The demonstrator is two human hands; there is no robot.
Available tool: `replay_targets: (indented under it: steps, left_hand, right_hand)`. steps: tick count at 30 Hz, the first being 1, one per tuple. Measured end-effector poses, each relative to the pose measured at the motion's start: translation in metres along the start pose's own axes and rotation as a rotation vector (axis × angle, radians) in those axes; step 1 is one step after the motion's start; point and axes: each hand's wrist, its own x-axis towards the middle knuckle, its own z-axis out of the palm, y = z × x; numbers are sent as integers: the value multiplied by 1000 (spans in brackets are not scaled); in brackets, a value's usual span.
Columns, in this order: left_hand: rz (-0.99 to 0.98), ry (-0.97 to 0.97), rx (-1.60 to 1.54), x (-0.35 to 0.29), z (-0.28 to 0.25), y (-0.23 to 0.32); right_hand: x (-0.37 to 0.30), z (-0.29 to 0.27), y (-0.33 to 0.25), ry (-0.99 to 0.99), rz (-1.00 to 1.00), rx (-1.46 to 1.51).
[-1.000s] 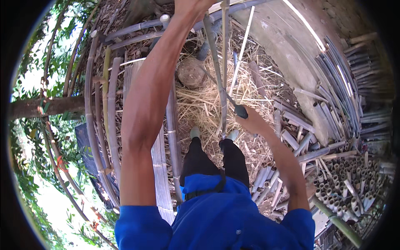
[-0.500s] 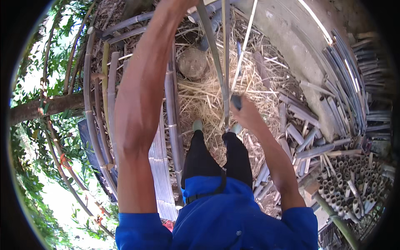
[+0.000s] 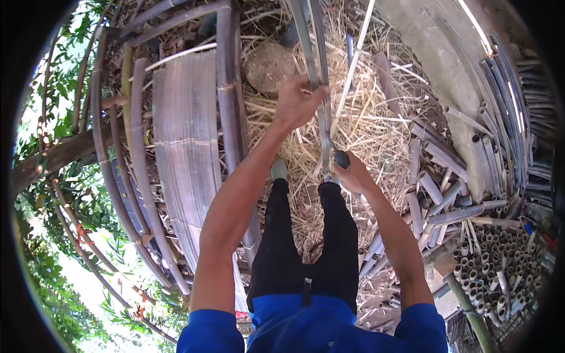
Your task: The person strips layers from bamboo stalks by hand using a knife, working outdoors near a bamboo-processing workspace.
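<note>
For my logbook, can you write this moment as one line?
left hand: grips bamboo strip | right hand: holds dark tool | below: straw

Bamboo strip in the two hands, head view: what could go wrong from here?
1. The left hand grips the bamboo strip bare; its split edges could cut the palm if it slides.
2. The right hand holds a dark-handled tool against the strip just above the legs; a slip might strike them.
3. Loose straw and cut bamboo pieces underfoot could cause a stumble.
</note>
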Motion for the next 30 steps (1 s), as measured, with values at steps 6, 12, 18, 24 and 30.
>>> replay_targets:
  steps: [6,12,18,24,30]
  left_hand:
    - [-35,135,-105,30,20,-36]
    - [18,181,-206,47,31,-51]
    - [101,84,-306,58,38,-62]
    - [174,100,-216,51,45,-51]
    - [127,41,-233,33,41,-47]
  right_hand:
    - [43,19,29,208,-207,-148]
    - [56,14,28,144,-30,-125]
    - [59,9,29,132,-26,69]
    - [87,66,145,82,120,58]
    - [96,103,245,-304,474,348]
